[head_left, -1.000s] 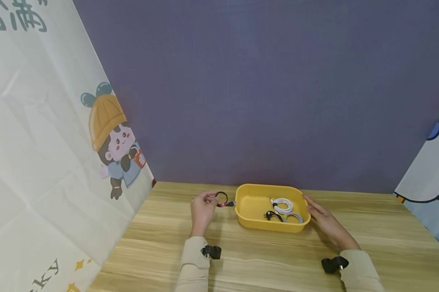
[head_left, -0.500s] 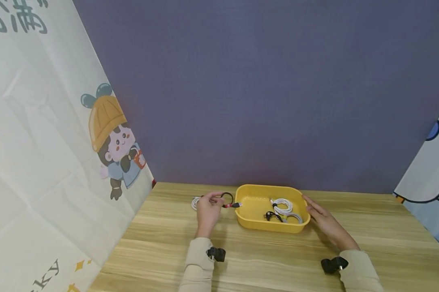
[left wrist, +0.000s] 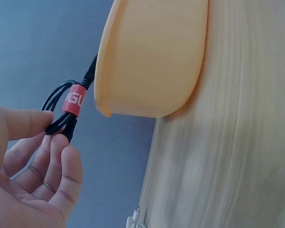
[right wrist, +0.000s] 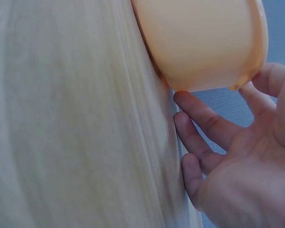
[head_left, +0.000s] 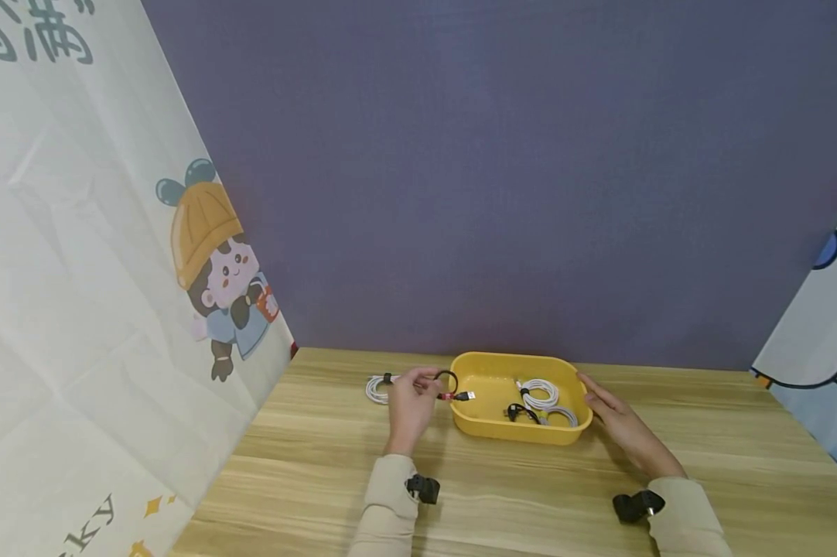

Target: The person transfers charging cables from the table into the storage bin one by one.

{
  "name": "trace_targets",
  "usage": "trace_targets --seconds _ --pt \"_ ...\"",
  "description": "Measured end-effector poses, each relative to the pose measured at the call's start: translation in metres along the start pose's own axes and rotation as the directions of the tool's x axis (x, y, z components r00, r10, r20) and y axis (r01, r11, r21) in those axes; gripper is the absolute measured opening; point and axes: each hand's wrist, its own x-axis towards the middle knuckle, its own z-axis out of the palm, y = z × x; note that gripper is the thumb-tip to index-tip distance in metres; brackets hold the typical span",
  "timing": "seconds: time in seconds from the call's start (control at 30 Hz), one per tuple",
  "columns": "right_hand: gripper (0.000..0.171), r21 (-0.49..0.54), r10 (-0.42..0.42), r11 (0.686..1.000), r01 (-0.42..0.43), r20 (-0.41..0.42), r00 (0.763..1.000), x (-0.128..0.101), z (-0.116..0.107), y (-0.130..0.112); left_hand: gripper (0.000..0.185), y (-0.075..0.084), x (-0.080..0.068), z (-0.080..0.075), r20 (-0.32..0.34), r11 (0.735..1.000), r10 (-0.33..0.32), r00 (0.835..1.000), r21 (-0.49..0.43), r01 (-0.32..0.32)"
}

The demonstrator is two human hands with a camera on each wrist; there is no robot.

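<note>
Carried rightward, black cable now overhangs tub rim, pinched by left hand; right hand, fingers straight, touches tub.

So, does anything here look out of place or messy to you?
One thing: a coiled white cable lies on the table, outside the yellow tray that holds other coiled cables. The left hand pinches a black cable at the tray's rim. Nothing looks spilled or damaged.

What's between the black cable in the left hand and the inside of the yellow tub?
Nothing visible. The left hand pinches the black cable, whose plug already pokes over the near rim of the yellow tub. The tub's left half looks bare; the coiled cables lie to the right.
</note>
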Motion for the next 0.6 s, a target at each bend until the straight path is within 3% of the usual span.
trace_targets --seconds 0.6 --pt "0.066 -0.001 0.003 1.000 -0.003 0.001 1.000 0.000 -0.001 0.001 0.013 0.004 -0.005 0.013 0.009 0.997 0.071 0.997 0.011 -0.071"
